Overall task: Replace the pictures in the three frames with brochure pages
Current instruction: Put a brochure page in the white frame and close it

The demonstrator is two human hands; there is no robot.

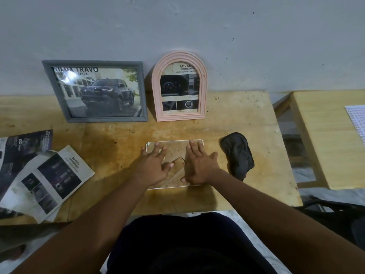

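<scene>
A white-edged frame (174,144) lies face down on the wooden table (122,147), its brown backing board and stand showing. My left hand (153,165) and my right hand (198,165) both press flat on that backing, fingers spread. A grey frame (94,90) holding a pickup-truck brochure page leans on the wall at back left. Beside it stands a pink arched frame (178,87) with a dashboard brochure page inside. Loose brochure pages (42,176) lie at the table's left edge.
A crumpled dark cloth (238,155) lies just right of my right hand. A second wooden table (325,135) with a printed sheet (356,121) stands to the right across a gap. The grey wall rises directly behind the frames.
</scene>
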